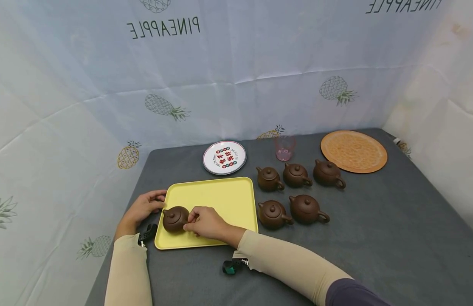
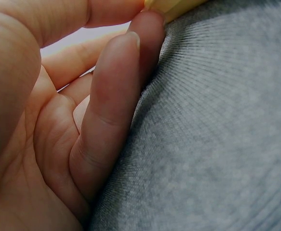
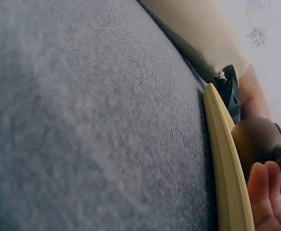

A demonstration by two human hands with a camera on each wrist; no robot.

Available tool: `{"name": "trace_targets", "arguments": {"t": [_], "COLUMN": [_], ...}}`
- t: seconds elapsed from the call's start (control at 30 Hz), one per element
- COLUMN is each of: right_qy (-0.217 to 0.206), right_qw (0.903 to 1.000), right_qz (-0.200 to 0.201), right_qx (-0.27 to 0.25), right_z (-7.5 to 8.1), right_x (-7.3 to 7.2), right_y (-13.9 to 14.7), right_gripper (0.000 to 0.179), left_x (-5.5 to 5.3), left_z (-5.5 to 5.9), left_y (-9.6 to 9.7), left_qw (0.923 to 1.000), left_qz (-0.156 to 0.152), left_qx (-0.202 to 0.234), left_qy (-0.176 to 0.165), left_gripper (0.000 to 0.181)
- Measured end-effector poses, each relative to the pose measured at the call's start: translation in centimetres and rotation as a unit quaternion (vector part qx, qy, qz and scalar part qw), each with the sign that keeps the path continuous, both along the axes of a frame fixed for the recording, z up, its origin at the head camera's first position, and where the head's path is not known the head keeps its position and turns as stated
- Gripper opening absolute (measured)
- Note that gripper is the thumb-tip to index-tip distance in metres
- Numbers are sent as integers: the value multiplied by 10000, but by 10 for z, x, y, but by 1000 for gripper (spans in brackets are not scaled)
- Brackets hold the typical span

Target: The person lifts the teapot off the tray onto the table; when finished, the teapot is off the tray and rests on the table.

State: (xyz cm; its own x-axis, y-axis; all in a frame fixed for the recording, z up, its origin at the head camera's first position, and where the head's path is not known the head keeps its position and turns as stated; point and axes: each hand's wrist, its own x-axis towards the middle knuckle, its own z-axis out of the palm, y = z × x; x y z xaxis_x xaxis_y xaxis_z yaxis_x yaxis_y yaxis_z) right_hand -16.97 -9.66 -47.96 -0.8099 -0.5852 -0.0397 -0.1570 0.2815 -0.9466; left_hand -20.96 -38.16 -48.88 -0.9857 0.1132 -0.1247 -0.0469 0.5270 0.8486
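A brown teapot (image 1: 175,219) with a domed lid sits at the lower left of the yellow tray (image 1: 217,191), its spout toward the left. My right hand (image 1: 206,222) pinches the teapot at its handle side; the fingers hide the handle. In the right wrist view, the teapot (image 3: 258,142) shows just past the tray rim (image 3: 227,163), with fingertips (image 3: 259,180) close to it. At the tray's left edge, my left hand (image 1: 142,208) holds the rim between thumb and fingers. The left wrist view shows those fingertips (image 2: 152,24) right at the yellow rim.
Several brown teapots (image 1: 306,209) stand in two rows right of the tray. Behind are a white plate (image 1: 215,160) with red markings, a pinkish clear cup (image 1: 285,148) and a round tan mat (image 1: 353,151). Grey cloth (image 1: 374,229) covers the table; a pineapple-print curtain (image 1: 236,110) surrounds it.
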Motion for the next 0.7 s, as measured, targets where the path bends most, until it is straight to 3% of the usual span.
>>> {"name": "trace_targets", "arguments": {"t": [0.23, 0.7], "right_qy": [-410, -424], "right_qw": [9974, 9979], "right_qz": [-113, -264], "right_qx": [-578, -403], "right_z": [1, 0], "right_x": [1, -1], "right_y": [-3, -7], "right_gripper": [14, 10], "left_x": [1, 0], "left_z": [3, 2], "left_y": [2, 1], "left_qw": [10000, 10000], "left_qz": [33, -7], "left_qx": [72, -14], "left_qy": [-33, -2], "left_gripper": [55, 55]}}
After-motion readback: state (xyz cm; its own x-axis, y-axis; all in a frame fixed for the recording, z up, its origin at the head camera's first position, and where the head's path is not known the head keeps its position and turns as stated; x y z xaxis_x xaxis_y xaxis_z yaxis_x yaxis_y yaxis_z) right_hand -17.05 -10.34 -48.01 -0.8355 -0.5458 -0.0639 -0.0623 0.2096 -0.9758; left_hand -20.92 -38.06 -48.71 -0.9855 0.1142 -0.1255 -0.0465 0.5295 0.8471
